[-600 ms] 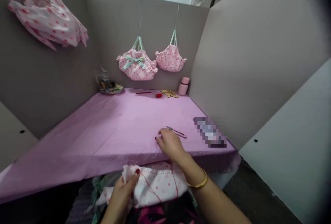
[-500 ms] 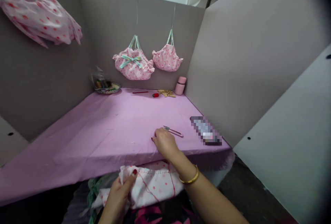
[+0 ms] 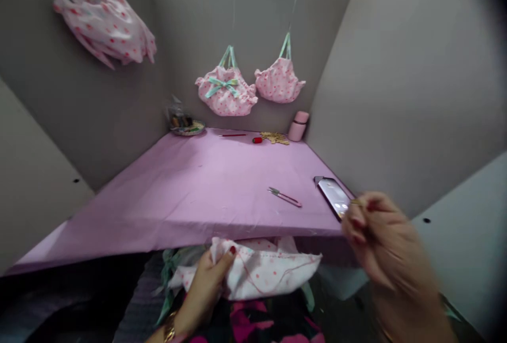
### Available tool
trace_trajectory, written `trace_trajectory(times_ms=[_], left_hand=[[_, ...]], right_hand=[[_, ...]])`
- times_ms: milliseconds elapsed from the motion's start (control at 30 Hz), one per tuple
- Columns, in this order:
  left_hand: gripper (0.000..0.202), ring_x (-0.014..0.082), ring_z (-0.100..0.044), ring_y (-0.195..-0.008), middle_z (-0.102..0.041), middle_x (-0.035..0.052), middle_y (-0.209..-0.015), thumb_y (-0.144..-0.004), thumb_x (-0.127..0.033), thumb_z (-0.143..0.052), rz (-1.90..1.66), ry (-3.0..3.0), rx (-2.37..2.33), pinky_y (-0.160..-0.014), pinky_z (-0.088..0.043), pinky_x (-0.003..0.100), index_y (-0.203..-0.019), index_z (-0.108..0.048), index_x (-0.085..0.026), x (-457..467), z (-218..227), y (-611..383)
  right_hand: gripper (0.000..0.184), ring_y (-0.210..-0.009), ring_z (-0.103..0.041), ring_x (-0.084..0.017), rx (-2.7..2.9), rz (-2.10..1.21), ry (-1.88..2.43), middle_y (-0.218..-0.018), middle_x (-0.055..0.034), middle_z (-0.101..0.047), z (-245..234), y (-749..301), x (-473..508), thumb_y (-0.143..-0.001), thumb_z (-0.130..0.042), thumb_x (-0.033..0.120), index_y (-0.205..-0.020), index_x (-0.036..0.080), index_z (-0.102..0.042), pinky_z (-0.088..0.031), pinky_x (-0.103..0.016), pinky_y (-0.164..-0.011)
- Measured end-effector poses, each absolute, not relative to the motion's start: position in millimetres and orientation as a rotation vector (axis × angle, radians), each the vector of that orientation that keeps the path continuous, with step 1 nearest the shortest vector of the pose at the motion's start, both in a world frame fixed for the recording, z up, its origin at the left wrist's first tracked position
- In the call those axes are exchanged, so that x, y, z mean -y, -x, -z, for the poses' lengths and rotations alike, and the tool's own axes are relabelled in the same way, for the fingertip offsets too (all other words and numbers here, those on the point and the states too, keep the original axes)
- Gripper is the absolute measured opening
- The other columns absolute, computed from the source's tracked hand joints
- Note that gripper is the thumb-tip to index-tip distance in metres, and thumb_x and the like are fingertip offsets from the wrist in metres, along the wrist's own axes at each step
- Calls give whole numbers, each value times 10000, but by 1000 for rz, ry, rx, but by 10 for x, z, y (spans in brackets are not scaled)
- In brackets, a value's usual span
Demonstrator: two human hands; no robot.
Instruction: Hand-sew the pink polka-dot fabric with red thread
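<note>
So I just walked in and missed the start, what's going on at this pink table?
A person is hand-sewing. Their left hand grips a white, pink-dotted piece of fabric in their lap, just below the edge of the pink-covered table. Their right hand is raised out to the right, blurred, fingers pinched together; red thread lies across the fabric. Small snips and a phone lie on the table, untouched.

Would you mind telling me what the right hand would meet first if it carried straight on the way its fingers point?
Probably the phone: the blurred right hand points up-left toward it, though depth is unclear.
</note>
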State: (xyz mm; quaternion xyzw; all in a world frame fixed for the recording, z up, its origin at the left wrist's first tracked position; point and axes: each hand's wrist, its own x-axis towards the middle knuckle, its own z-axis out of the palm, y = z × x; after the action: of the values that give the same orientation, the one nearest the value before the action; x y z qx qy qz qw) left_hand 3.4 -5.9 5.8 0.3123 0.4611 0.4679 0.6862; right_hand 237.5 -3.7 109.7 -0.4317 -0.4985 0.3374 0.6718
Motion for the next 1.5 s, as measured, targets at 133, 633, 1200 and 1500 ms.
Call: trace_trajectory(times_ms=[133,633,1200,1500], left_hand=[[226,125,-525,-570,-591,8,-633,-685,-354,-592,-1036,-833,-991,-543,-406,198,-717,-566,-132,71,-56,-80],[254,102,-456,-563,-524,-11,-629,-688,-385,-582,-942,-904,-973,-544,-359,201,-709,-532,-137,57,-78,-62],[266,102,-446,-553,-513,-15,-617,-679,-402,-577,-913,-980,-953,-537,-359,208,-691,-525,-141,36,-99,-156],[270,105,-442,-551,-520,-4,-611,-665,-402,-591,-911,-946,-982,-528,-351,211,-694,-537,-140,46,-89,-141]], right_hand=[[208,-395,-330,-77,1040,-1309,916,-577,31,-385,-925,-2141,178,-731,-586,341,-845,220,-461,-231,-191,-356],[257,-540,-491,-140,1523,-295,1652,-640,-19,-547,-384,-2587,-393,-831,-377,367,-755,163,-515,-360,-220,-493],[190,-506,-425,-169,1320,-92,1899,-549,-5,-461,-85,-3134,-895,-727,-401,347,-701,179,-487,-270,-257,-481],[230,-535,-450,-162,1208,-169,1701,-594,-13,-501,-93,-3218,-854,-703,-471,386,-724,162,-519,-332,-275,-519]])
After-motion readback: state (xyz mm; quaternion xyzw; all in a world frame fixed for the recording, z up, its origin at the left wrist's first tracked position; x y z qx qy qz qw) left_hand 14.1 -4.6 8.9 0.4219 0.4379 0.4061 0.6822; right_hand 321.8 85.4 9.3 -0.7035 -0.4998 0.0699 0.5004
